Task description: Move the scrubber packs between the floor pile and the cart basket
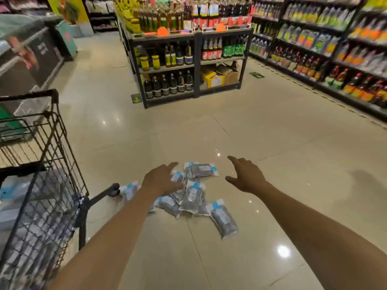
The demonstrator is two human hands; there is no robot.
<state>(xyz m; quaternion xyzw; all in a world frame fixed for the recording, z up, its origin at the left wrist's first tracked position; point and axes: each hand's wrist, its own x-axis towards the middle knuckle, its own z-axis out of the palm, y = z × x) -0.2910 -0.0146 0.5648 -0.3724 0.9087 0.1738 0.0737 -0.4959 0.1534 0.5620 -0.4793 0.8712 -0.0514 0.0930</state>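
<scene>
Both spread wide and holding nothing: left hand (160, 181) over packets (191, 195) on floor (272, 143), right hand (246, 177) beside. Probably soft, slippery (likely grain-filled); best pinched mid-body.

So there's a pile of packets (191, 194) on the floor (272, 143) right in front of me. My left hand (161, 180) is over the pile's left side, my right hand (246, 176) is off to its right, not touching anything. Cart (41, 164) sits to my left. Shelf unit of bottles (188, 65) is straight ahead behind the pile, and a longer shelf wall (335, 49) runs along the right.
</scene>
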